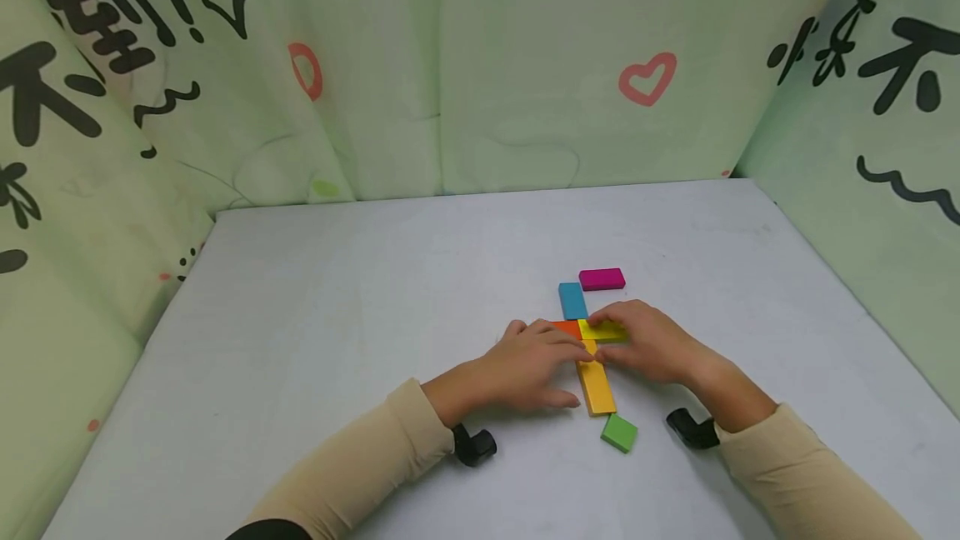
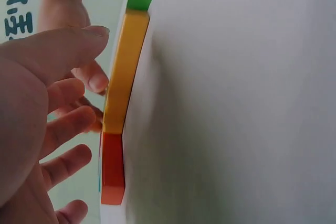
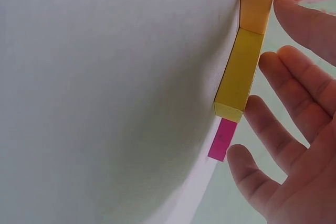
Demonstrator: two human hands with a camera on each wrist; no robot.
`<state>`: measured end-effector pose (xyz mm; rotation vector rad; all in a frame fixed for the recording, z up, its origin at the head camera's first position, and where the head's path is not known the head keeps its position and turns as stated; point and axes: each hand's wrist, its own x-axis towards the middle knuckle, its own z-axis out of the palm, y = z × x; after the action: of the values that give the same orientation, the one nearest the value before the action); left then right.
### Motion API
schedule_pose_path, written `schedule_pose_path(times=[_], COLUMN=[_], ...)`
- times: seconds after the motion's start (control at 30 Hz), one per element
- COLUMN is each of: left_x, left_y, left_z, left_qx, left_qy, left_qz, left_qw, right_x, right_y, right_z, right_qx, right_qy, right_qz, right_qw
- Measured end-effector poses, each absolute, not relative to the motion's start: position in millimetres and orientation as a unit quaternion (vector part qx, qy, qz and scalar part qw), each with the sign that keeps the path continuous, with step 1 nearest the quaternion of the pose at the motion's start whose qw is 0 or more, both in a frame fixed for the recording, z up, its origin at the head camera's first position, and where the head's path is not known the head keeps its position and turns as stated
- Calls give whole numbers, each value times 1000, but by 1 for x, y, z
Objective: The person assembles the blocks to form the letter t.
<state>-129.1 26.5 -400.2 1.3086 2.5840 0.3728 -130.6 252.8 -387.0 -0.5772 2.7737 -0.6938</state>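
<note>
Wooden blocks lie in a cross-like layout on the white table. The long amber block meets an orange-red block and a yellow block at its far end. My left hand is over the left side, fingers extended across the amber block's far part and partly hiding the orange-red one. My right hand comes from the right, fingertips at the yellow block and thumb beside the amber block. Both wrist views show loosely spread fingers that grip nothing.
Beyond the hands, a blue block touches the layout's top, with a magenta block past it. A green block sits tilted at the amber block's near end. Pale green printed curtains border the table.
</note>
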Motion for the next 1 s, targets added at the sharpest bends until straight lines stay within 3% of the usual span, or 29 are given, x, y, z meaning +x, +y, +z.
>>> schedule_pose_path(times=[0.6, 1.0], left_x=[-153, -163], left_y=[39, 49], left_z=[-406, -407], left_qx=[333, 325], left_qy=[930, 938], left_qz=[132, 94], left_qw=[84, 79], right_x=[-130, -129], right_y=[253, 253], right_z=[-389, -389], right_qx=[-194, -200], right_qy=[946, 945], right_qz=[-237, -237], right_qw=[108, 104])
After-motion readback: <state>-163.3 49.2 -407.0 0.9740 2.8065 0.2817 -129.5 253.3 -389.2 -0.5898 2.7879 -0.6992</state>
